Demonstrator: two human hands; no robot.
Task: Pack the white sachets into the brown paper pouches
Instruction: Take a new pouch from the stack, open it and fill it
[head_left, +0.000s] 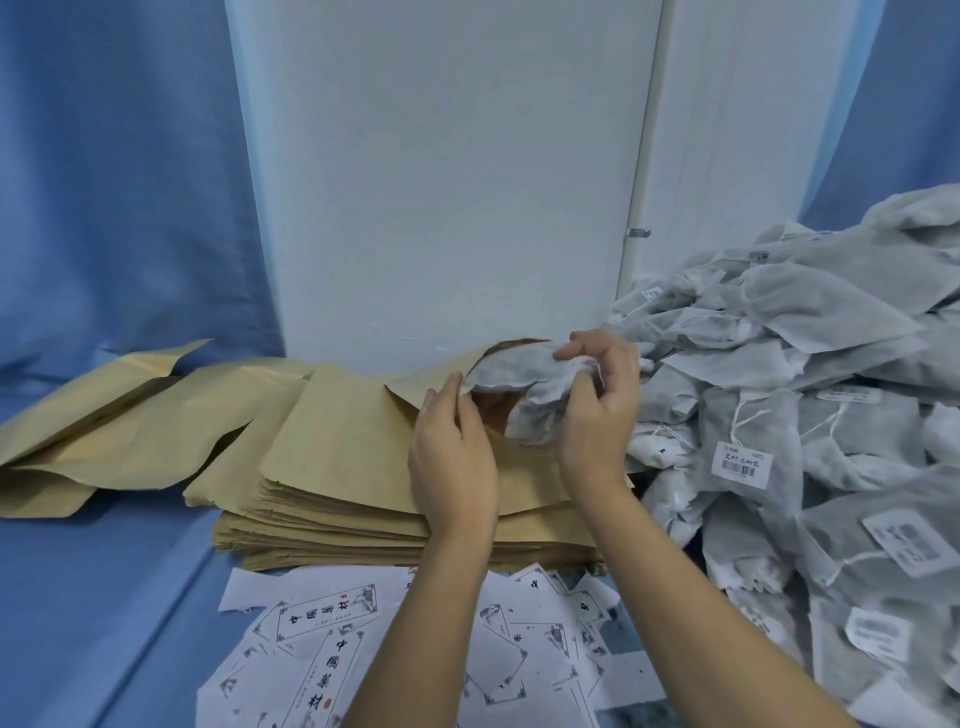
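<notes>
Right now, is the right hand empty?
No, the right hand grips white sachets at the open mouth of the top brown pouch.

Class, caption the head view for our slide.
Right hand tucks a white sachet into a brown pouch the left hand holds open.

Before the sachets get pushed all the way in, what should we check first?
1. Pouch mouth open: ok, left hand holds the top brown pouch open at its edge.
2. Sachets held: ok, right hand grips the white sachets.
3. Aim: ok, they sit partly inside the mouth.
4. Support: ok, the pouch lies on the stack of pouches.
5. Room inside: cannot tell, hidden.
6. More sachets nearby: ok, sachet pile beside the right hand.
</notes>
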